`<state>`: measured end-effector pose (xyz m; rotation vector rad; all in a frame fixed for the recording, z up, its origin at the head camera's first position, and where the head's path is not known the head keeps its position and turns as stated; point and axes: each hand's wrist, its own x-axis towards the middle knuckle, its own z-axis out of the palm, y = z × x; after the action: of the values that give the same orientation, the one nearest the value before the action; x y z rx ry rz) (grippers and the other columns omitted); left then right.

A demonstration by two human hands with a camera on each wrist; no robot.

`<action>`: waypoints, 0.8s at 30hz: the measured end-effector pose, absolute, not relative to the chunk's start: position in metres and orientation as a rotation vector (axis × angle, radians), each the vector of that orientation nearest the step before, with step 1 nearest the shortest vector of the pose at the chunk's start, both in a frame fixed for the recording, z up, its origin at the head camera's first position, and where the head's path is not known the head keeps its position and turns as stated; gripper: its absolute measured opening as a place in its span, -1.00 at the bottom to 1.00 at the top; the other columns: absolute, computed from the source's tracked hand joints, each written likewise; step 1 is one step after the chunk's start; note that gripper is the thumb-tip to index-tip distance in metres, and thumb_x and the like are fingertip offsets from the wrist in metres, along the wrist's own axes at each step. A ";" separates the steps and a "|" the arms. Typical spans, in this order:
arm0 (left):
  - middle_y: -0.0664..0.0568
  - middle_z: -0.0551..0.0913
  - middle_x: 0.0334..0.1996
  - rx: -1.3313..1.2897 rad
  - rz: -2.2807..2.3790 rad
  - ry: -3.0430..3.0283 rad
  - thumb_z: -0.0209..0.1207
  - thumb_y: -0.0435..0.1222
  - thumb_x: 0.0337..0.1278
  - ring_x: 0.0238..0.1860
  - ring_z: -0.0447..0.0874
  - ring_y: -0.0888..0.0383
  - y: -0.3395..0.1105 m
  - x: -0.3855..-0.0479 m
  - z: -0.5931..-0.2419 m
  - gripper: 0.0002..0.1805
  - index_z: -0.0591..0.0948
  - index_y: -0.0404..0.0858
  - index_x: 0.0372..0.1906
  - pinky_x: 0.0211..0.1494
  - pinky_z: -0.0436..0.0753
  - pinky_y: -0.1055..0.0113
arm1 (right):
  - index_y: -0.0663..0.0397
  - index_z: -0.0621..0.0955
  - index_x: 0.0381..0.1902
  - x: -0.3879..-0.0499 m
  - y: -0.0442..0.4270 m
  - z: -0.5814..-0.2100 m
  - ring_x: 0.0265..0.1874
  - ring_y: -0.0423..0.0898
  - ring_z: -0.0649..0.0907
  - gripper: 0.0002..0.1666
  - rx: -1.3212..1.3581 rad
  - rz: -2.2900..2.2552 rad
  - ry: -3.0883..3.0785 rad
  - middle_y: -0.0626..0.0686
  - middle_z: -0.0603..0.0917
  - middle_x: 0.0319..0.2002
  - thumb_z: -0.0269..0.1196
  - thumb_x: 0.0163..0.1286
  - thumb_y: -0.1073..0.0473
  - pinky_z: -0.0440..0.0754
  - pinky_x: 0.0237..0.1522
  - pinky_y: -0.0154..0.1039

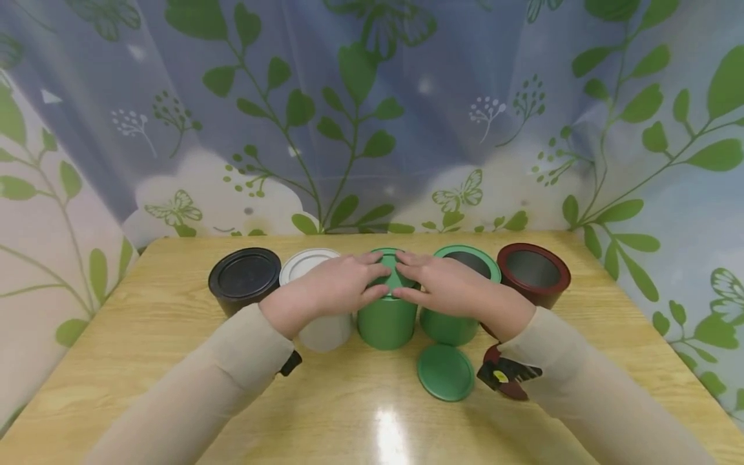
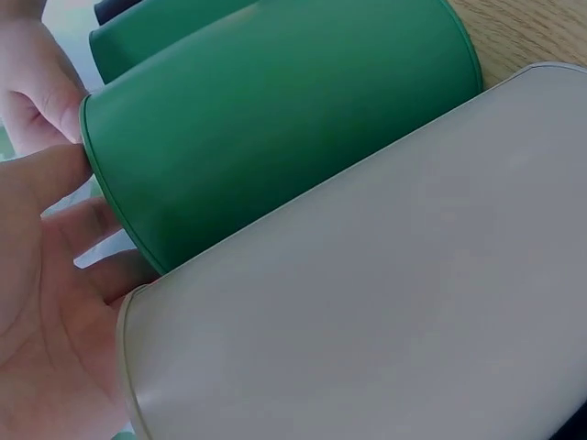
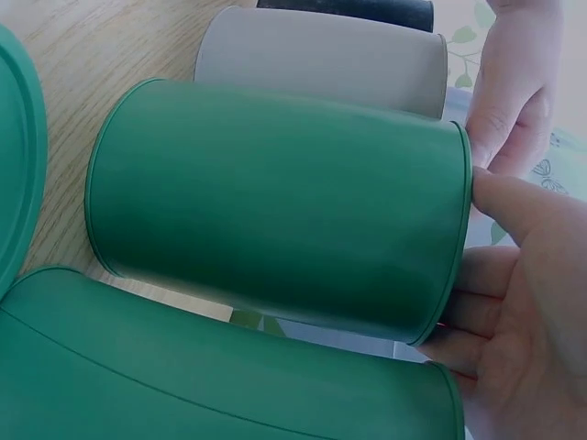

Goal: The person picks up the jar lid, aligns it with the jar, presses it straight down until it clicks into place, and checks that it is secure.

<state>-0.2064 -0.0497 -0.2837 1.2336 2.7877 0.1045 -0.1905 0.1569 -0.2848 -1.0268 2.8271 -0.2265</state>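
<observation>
Both hands lie on the lid of the middle green canister (image 1: 387,326). My left hand (image 1: 340,282) reaches over the white canister (image 1: 325,333) and rests its fingers on the left side of the green lid. From the other side my right hand (image 1: 444,284) touches the lid's right part, its arm passing over an uncovered green canister (image 1: 450,327). Fingers of both hands are extended rather than curled. In the right wrist view, the thumb and fingertips meet the rim of the green canister (image 3: 275,202); the left wrist view shows the left fingers at its edge.
A black lidded canister (image 1: 244,274) stands at the left end of the row, an open dark red canister (image 1: 533,270) at the right end. A green lid (image 1: 445,372) lies in front on the wooden table (image 1: 325,420); a dark red lid (image 1: 513,389) is partly behind the right wrist.
</observation>
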 end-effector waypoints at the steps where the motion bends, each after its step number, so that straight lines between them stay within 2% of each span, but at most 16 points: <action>1: -0.18 0.21 0.36 1.224 0.112 2.783 -0.09 -0.01 0.39 0.29 0.29 -0.07 -0.050 -0.207 -0.283 -0.48 0.40 -0.18 0.30 0.26 0.35 0.09 | 0.24 0.28 0.34 -0.191 0.157 -0.285 0.33 0.14 0.21 -0.27 -1.034 -0.228 2.828 0.22 0.11 0.39 0.01 0.43 -0.17 0.31 0.22 0.03; 14: -0.20 0.19 0.36 1.170 0.151 2.763 -0.02 0.01 0.33 0.27 0.31 -0.08 -0.051 -0.208 -0.282 -0.46 0.42 -0.17 0.29 0.21 0.41 0.10 | 0.24 0.25 0.36 -0.193 0.155 -0.285 0.36 0.12 0.15 -0.29 -1.070 -0.247 2.786 0.23 0.09 0.40 -0.01 0.45 -0.13 0.25 0.27 0.03; 24: -0.21 0.18 0.36 1.164 0.124 2.761 0.01 -0.01 0.32 0.30 0.26 -0.09 -0.045 -0.205 -0.276 -0.48 0.43 -0.16 0.28 0.24 0.37 0.09 | 0.28 0.26 0.35 -0.190 0.156 -0.280 0.35 0.17 0.16 -0.30 -1.056 -0.243 2.778 0.28 0.08 0.39 0.04 0.44 -0.08 0.24 0.26 0.06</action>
<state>-0.2050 -0.0447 -0.2762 1.1642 2.7610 0.1235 -0.1902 0.1562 -0.2799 -1.0559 2.7784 -0.2425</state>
